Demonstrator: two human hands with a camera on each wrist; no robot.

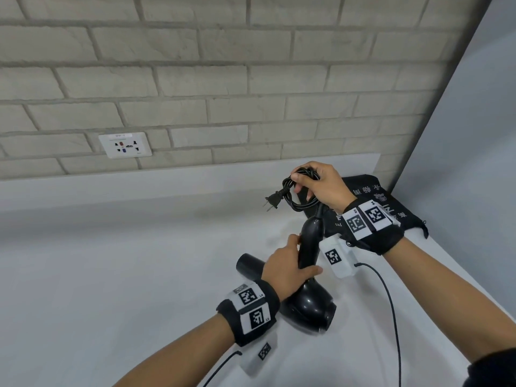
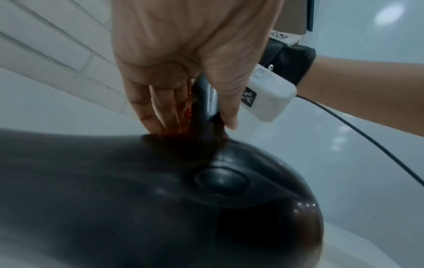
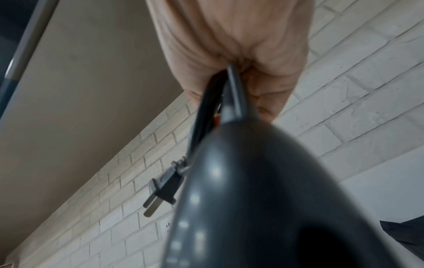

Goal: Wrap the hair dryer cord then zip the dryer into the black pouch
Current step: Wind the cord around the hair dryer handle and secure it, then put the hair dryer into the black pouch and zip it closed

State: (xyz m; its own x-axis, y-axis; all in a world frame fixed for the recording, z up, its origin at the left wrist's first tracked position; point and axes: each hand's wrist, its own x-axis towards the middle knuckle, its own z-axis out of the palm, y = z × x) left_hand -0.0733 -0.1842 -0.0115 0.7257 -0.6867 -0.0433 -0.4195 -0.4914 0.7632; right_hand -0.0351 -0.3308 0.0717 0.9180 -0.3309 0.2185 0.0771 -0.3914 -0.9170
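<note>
A glossy black hair dryer (image 1: pixel 307 305) lies on the white counter (image 1: pixel 125 261), its handle (image 1: pixel 310 241) pointing up and away. My left hand (image 1: pixel 287 266) grips that handle near the body, as the left wrist view shows (image 2: pixel 183 72). Above the handle's end my right hand (image 1: pixel 321 185) holds the coiled black cord (image 1: pixel 296 191) in a bundle. The two-pin plug (image 1: pixel 272 202) sticks out to the left of the coil, also seen in the right wrist view (image 3: pixel 164 188). The black pouch (image 1: pixel 391 208) lies flat behind my right wrist, partly hidden.
A brick wall with a white socket plate (image 1: pixel 125 145) runs along the counter's back. A grey side wall (image 1: pixel 460 163) closes the right corner. Thin black cables (image 1: pixel 391 303) from the wrist cameras trail over the counter near me.
</note>
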